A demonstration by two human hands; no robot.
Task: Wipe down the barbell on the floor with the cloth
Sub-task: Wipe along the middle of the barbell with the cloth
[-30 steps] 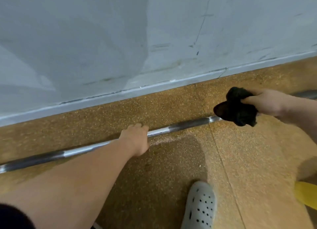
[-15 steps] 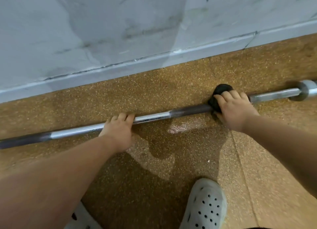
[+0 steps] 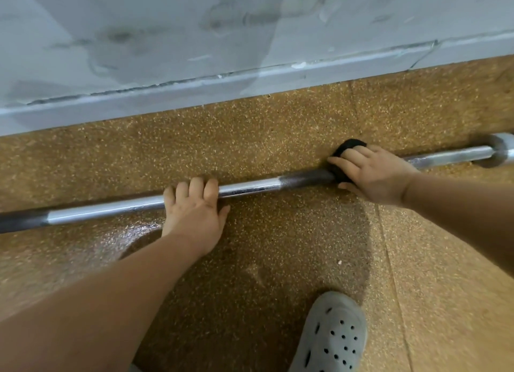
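Observation:
A steel barbell (image 3: 250,186) lies on the speckled brown floor, running from the left edge to its collar at the right edge. My left hand (image 3: 194,210) grips the bar near its middle, fingers curled over the top. My right hand (image 3: 370,174) holds a black cloth (image 3: 345,149) wrapped around the bar farther right, at the end of a dark knurled section. Most of the cloth is hidden under my fingers.
A grey wall with a pale skirting board (image 3: 194,90) runs just behind the bar. A grey perforated clog (image 3: 331,335) on my foot stands on the floor at the bottom right. The bar's collar (image 3: 500,151) sits at the right edge.
My right hand brought the cloth down from the air onto the bar and closed around it. The view has shifted right, showing the collar. My left hand stays on the bar.

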